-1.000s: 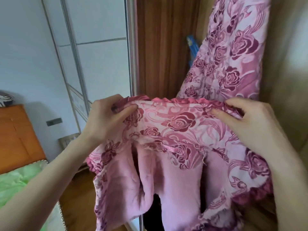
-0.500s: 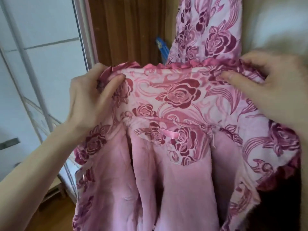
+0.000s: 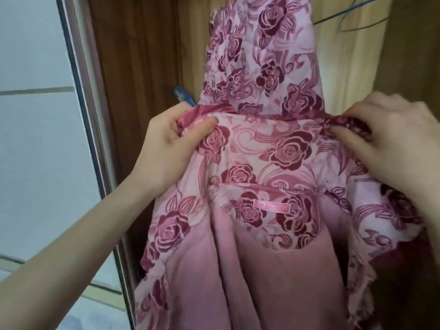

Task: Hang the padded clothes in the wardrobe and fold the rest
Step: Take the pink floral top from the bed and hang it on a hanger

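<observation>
Both hands, left [image 3: 166, 144] and right [image 3: 390, 141], pinched the jacket [image 3: 273, 167] collar mid-frame; keeping it level should ease hanging.

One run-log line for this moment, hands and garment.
left hand: grips collar edge | right hand: grips collar edge | padded rose-print jacket: held open before wardrobe | blue hanger: behind jacket

The jacket [image 3: 273, 163] and both hands gripping its collar have risen toward mid-frame; a blue hanger [image 3: 352, 10] has appeared at upper right.
</observation>
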Demonstrator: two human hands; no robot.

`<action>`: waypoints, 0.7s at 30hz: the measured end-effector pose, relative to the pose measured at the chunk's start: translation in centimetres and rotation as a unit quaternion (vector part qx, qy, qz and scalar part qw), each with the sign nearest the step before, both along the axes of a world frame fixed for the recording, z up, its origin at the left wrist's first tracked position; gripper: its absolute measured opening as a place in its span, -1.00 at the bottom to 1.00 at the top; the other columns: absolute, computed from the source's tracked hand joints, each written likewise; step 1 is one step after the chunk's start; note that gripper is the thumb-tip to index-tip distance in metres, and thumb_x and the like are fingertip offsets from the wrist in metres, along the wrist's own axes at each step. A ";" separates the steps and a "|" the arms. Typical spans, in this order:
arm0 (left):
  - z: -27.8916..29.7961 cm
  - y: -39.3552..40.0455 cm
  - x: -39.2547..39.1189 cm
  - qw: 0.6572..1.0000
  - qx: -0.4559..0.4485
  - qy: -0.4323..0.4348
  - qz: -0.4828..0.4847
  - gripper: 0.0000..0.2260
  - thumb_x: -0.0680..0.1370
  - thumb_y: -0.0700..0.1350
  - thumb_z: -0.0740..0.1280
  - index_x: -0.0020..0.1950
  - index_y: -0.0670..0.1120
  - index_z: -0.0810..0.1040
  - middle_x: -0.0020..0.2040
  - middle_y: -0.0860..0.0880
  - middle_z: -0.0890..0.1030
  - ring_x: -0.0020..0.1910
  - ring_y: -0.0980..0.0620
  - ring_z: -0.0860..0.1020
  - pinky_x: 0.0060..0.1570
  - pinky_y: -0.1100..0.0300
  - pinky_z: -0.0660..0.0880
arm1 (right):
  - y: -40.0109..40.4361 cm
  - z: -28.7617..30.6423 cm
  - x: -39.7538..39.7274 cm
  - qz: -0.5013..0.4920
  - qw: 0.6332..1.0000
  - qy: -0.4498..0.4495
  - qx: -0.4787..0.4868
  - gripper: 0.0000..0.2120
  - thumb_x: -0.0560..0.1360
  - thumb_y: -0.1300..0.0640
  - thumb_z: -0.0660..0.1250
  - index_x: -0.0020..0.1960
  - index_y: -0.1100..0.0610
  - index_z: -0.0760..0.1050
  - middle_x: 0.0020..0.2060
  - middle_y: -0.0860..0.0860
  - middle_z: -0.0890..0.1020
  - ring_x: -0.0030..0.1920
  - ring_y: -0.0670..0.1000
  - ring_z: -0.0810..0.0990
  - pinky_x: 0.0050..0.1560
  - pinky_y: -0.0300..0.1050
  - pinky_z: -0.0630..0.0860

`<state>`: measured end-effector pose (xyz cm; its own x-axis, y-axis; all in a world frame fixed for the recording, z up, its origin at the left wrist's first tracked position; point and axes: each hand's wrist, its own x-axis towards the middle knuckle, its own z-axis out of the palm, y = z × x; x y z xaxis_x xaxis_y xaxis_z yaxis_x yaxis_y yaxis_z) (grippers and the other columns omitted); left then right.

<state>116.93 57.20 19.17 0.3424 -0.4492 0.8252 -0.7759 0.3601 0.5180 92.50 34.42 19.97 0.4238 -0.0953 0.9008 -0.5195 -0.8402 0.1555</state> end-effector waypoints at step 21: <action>1.9 -2.4 0.4 0.987 -0.036 0.018 -0.155 -0.90 0.64 -0.18 0.44 -0.08 -0.04 0.64 -0.10 -0.07 0.70 -0.05 -0.01 0.67 0.07 -0.05 0.63 | 8.6 -9.2 4.6 0.184 0.969 -0.006 0.166 -0.51 0.56 -0.17 0.41 0.41 0.03 0.51 0.20 -0.14 0.63 0.19 -0.10 0.57 0.24 -0.15 0.48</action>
